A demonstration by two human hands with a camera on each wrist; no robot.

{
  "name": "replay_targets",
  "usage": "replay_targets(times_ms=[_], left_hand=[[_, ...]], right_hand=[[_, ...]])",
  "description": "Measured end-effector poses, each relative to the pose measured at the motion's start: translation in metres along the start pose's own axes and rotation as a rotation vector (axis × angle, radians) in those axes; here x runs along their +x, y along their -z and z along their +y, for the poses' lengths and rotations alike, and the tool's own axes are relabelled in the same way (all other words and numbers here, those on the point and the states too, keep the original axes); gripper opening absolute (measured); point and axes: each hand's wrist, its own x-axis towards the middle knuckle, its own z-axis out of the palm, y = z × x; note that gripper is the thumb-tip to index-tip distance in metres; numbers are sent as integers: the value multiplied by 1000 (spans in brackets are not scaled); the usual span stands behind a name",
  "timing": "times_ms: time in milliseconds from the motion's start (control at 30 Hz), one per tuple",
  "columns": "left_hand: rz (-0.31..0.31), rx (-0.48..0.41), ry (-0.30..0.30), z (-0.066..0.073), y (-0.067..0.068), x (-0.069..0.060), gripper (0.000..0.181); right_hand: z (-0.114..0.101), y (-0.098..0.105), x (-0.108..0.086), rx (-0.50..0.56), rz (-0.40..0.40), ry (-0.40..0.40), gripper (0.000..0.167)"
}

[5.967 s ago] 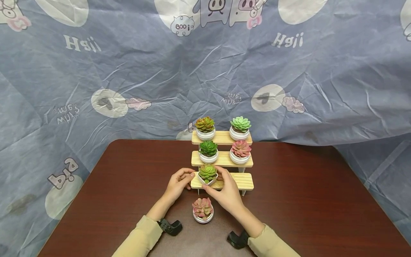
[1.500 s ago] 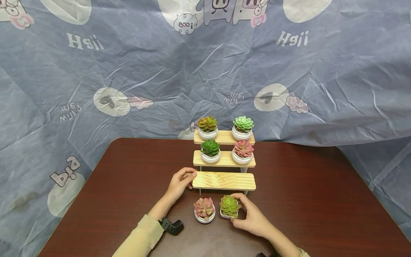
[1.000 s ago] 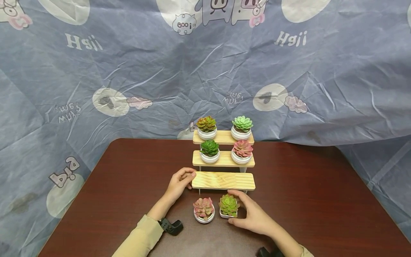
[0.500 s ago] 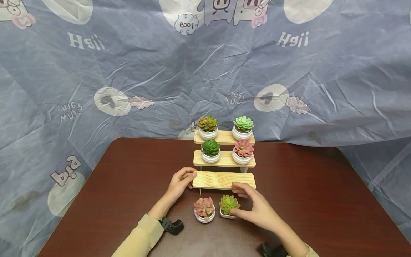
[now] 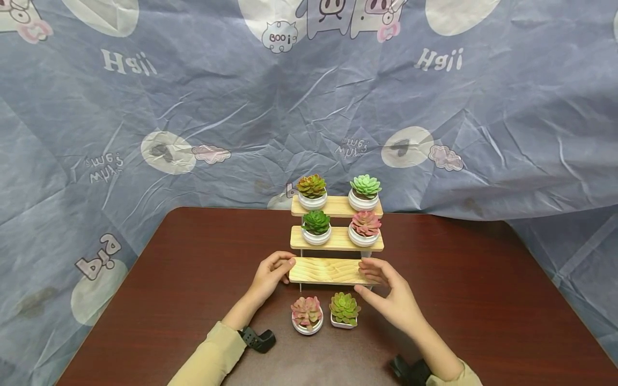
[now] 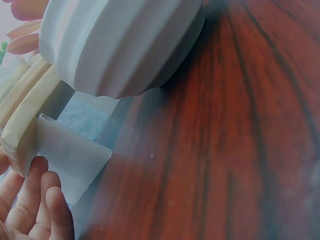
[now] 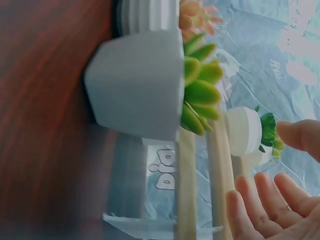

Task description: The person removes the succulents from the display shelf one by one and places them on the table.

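Observation:
A three-tier wooden stand (image 5: 328,271) with clear supports stands on the table. My left hand (image 5: 266,277) holds the left end of its lowest board, thumb on top; the left wrist view shows the fingers (image 6: 37,200) at the board's end. My right hand (image 5: 396,297) is at the right end of that board, fingers spread and holding nothing; whether it touches the board is unclear. In front of the stand sit a pink succulent (image 5: 306,313) in a round white pot and a light green one (image 5: 344,309) in a square white pot, also large in the right wrist view.
On the top tier stand an orange-green succulent (image 5: 311,187) and a mint one (image 5: 365,188); on the middle tier, a dark green one (image 5: 316,225) and a pink one (image 5: 365,228). A blue printed cloth (image 5: 270,112) hangs behind the brown table (image 5: 463,279).
The light green succulent went from the lowest board to the table beside the pink one. My right hand released it and moved up and right to the board's right end. My left hand stayed.

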Motion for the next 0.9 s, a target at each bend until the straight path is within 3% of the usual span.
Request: replay_targets(times_ms=[200, 533, 900], left_hand=[[-2, 3, -1, 0, 1, 0, 22], [2, 3, 0, -1, 0, 0, 21], [3, 5, -3, 0, 0, 0, 21]], right_hand=[[6, 6, 10, 45, 57, -8, 51], [-25, 10, 26, -11, 106, -49, 45], [-31, 14, 38, -31, 175, -100, 45]])
